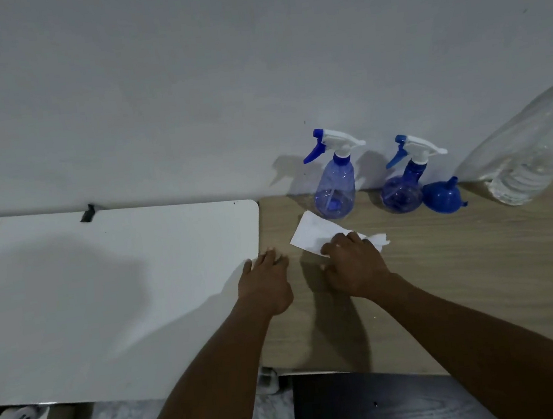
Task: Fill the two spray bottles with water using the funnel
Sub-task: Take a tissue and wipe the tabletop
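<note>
- Here, two translucent blue plastic spray bottles, the left one (334, 189) and the right one (402, 188), are standing upright against the wall on the wood-grain table (446, 259).
- One round blue plastic funnel (442, 196) is lying just beside the right bottle.
- One clear plastic water bottle (530, 152) is standing further right.
- The right hand (355, 265) is pressing on one white paper tissue (315, 230), fingers curled.
- The left hand (266, 284) is resting flat and empty, fingers spread.

Dim, cool, bluish light throughout. Large soft shadow cast on white rectangular tabletop (106, 297); darker arm shadows thrown on pale wood-grain tabletop (463, 257). Faint shadows seen on grey wall (184, 82) behind bottles. Wide-angle bending seen at edges; clear plastic water bottle (530, 152) stretched, blurred. Overall focus soft, slightly smeared.
</note>
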Tool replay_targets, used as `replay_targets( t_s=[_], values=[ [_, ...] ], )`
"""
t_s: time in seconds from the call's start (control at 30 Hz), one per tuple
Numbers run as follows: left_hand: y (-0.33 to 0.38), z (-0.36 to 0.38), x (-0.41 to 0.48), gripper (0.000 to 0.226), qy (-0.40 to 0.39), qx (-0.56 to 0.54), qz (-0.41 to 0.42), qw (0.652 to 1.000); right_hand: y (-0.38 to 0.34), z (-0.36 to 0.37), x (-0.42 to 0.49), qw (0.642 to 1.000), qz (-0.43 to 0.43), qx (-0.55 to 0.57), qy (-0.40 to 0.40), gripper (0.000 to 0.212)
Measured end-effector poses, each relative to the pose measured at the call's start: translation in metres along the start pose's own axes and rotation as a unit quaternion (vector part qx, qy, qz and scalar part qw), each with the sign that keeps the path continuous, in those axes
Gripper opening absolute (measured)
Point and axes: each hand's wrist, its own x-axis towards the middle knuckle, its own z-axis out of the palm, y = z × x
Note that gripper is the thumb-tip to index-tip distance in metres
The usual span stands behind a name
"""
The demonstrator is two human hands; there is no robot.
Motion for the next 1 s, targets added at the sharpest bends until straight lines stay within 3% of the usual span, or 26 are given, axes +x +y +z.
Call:
replay_targets(
  t_s=[0.1, 0.2, 0.47, 0.57, 0.67, 0.87, 1.0],
  values=[
    [0.001, 0.001, 0.0, 0.064, 0.001, 0.002, -0.002, 1.0, 0.003, -0.005, 0.017, 0.998, -0.032, -0.012, 0.048, 0.043],
    [0.003, 0.0, 0.0, 0.066, -0.004, 0.007, -0.002, 1.0, 0.01, 0.0, 0.021, 0.996, -0.082, 0.017, -0.038, 0.05],
    [0.005, -0.005, -0.002, 0.059, 0.025, -0.012, 0.004, 1.0, 0.012, -0.002, 0.02, 0.995, -0.036, 0.093, -0.018, 0.05],
    [-0.006, -0.002, -0.011, 0.054, 0.097, -0.032, 0.027, 0.994, 0.031, -0.004, 0.018, 0.995, -0.09, 0.003, 0.05, 0.048],
    [-0.016, 0.011, -0.023, 0.056, 0.15, -0.041, 0.031, 0.987, 0.048, 0.017, 0.0, 0.987, -0.15, -0.05, 0.001, 0.056],
    [-0.036, 0.017, -0.033, 0.059, 0.205, -0.065, -0.027, 0.976, 0.009, 0.04, -0.005, 0.993, -0.099, 0.043, -0.047, 0.066],
    [-0.041, 0.008, -0.03, 0.061, 0.207, -0.1, -0.068, 0.971, -0.033, 0.021, 0.021, 0.986, -0.075, 0.129, -0.077, 0.056]
  ],
)
